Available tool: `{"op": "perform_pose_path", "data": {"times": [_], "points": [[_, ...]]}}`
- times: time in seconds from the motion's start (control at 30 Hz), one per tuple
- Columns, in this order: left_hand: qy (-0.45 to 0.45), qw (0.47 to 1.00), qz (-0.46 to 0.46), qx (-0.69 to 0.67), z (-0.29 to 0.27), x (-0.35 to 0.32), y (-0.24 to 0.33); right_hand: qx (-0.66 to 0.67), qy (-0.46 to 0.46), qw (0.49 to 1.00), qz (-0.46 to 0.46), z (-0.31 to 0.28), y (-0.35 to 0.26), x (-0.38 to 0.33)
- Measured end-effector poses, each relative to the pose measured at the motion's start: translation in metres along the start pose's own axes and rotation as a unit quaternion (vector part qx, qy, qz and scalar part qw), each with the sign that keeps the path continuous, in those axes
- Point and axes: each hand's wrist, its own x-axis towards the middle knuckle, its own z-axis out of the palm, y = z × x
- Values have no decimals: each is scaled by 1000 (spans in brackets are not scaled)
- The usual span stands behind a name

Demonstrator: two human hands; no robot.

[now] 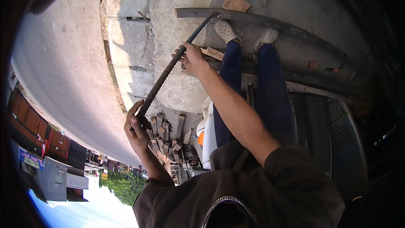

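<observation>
A long, dark ribbed steel bar slants across the view between my two hands. My left hand is wrapped around its near end, at the lower left. Farther along, beyond the middle, my right hand holds the bar against its palm, with some fingers partly loose beneath it. The bar's far tip rests at a long wooden beam lying on the ground. Whether the tip hooks onto a nail there is too small to tell. Just beyond the beam lies a short wood block.
Cut wood pieces are heaped near my left forearm. Short wood offcuts lie beside my right hand. A white plastic container with an orange part stands by my leg. My clogs are close to the beam. A pale road runs along the left.
</observation>
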Motion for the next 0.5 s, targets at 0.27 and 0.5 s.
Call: {"op": "perform_pose_path", "data": {"times": [0.27,0.5], "points": [[-84,995,57,-20,-14,43,32,18,8,995,-101,16,-2,6],[-61,997,8,-42,-29,76,33,-151,-16,988,-27,16,-28,-17]]}}
